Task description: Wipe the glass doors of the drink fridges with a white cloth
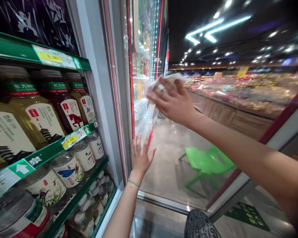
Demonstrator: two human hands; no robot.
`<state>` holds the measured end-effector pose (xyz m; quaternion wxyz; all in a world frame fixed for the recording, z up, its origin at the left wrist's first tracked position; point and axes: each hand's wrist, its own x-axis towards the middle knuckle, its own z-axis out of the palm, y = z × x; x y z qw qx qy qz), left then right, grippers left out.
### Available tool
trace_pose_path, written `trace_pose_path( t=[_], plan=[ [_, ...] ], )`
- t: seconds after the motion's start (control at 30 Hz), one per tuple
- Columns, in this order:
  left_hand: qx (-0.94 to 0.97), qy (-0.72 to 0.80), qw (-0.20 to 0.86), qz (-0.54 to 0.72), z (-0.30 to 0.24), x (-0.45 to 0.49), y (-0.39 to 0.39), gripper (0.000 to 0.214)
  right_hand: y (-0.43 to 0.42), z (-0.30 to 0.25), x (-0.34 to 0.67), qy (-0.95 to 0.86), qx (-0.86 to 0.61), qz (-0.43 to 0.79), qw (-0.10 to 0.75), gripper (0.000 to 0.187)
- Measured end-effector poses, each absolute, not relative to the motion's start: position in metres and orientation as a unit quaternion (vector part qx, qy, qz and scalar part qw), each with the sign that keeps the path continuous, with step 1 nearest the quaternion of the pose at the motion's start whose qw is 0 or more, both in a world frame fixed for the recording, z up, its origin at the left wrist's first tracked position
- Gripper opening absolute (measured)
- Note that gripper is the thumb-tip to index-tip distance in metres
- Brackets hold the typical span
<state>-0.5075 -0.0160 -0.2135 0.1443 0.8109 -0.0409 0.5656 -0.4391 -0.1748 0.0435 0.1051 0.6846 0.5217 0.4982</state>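
- Gripping a white cloth [153, 87]: R hand [175, 105], fingers bent over it; some motion blur.
- Cloth is up vs. the glass door [169, 162], upper L part of the pane, above L hand.
- L hand [142, 158]: holding nothing, fingers spread, at lower L side of the pane; green wristband [134, 182] on that wrist.
- Dk patterned fabric [200, 225] at bottom, near the door's lower edge.
- L of door: shelves w/ green edge strips [51, 148], tags "5.00" + "4.00"; big bottles [43, 115] on mid shelf, smaller bottles [69, 168] below.
- Thru glass: green chair [203, 160] on floor, wood-front counters [228, 115] w/ blurry goods, zigzag ceiling lights [220, 29].
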Motion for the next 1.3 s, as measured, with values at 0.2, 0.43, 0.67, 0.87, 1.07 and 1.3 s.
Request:
trace_pose_path(
  t=[0.2,0.43,0.67,0.87,1.07,1.3],
  plan=[
    [0.81,-0.045,0.157,0.563,-0.222,-0.508,-0.018,0.069,-0.149,0.037,-0.436,0.55,0.67,0.48,0.134,0.058],
    [0.822,-0.035,0.138,0.552,-0.264,-0.514,-0.011,0.065,-0.122,-0.014,-0.437,0.601,0.612,0.472,0.201,0.05],
    [0.841,-0.042,0.118,0.526,-0.293,-0.52,0.001,0.063,-0.114,-0.046,-0.441,0.576,0.671,0.452,0.119,0.064],
    [0.838,-0.041,0.143,0.525,-0.291,-0.523,-0.003,0.065,-0.136,-0.064,-0.447,0.502,0.718,0.475,0.081,0.071],
    [0.829,-0.024,0.161,0.534,-0.267,-0.53,-0.001,0.067,-0.18,-0.086,-0.448,0.533,0.69,0.469,0.142,0.067],
    [0.824,-0.07,0.136,0.546,-0.211,-0.531,-0.008,0.07,-0.228,-0.106,-0.453,0.497,0.711,0.486,0.109,0.066]
  ],
)
